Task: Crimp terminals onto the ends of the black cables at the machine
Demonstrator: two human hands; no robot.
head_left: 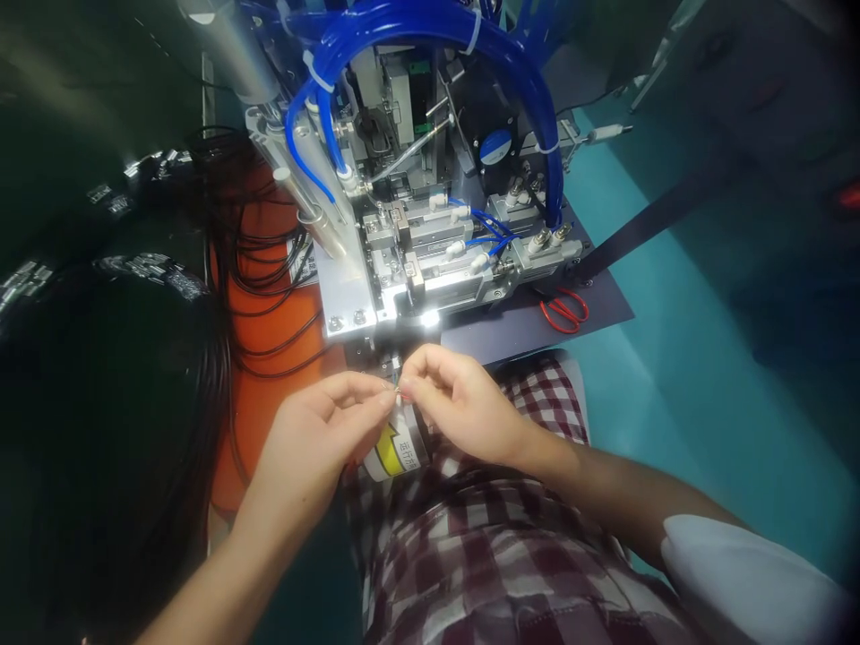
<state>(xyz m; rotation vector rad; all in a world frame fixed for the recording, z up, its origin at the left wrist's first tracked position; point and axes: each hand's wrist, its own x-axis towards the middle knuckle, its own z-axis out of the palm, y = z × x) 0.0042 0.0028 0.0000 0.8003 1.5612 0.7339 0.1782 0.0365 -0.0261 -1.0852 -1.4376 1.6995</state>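
My left hand (pixel 322 425) and my right hand (pixel 467 403) meet at the front of a metal machine (pixel 430 296), thumb and forefinger of each pinched together. Between the fingertips are thin wires (pixel 396 378), very small and partly covered by the fingers. Just below the pinch, a white label with a yellow arrow (pixel 390 452) and printed characters faces up. Right above my fingertips is the machine's dark front edge, with a bright light shining on the metal.
Black cables (pixel 259 269) lie in loops over an orange surface (pixel 259 403) on the left. Thick blue tubing (pixel 430 22) arches over the machine. Red-handled scissors (pixel 564 311) rest on the grey mat (pixel 484 336) to the right. Checkered cloth (pixel 484 555) covers my lap.
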